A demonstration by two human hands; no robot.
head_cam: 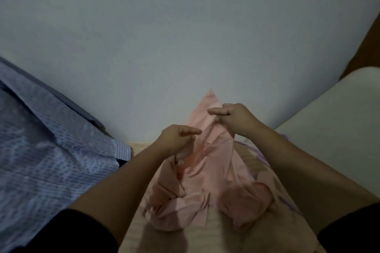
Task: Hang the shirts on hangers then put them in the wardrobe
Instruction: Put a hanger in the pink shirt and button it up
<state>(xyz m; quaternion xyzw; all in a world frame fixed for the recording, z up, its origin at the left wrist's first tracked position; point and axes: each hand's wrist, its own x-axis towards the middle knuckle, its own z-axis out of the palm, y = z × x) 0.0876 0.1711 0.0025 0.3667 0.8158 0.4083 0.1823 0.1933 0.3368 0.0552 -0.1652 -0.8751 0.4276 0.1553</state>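
Observation:
A pink shirt (207, 172) is lifted in front of me, its lower part bunched on the bed. My left hand (176, 137) pinches the fabric on the shirt's left side, index finger pointing right. My right hand (234, 118) grips the cloth near the shirt's raised top, just below a pointed corner (210, 96). Something orange-pink, thin and blurred, shows among the folds below my left hand (185, 162); I cannot tell whether it is a hanger. A blue-and-white striped shirt (47, 150) hangs at the left.
A plain pale wall (164, 37) fills the view ahead. The bed surface with a light striped cover (216, 232) lies below the shirt. A white pillow or cushion (333, 121) sits at the right, with a brown edge (368, 43) behind it.

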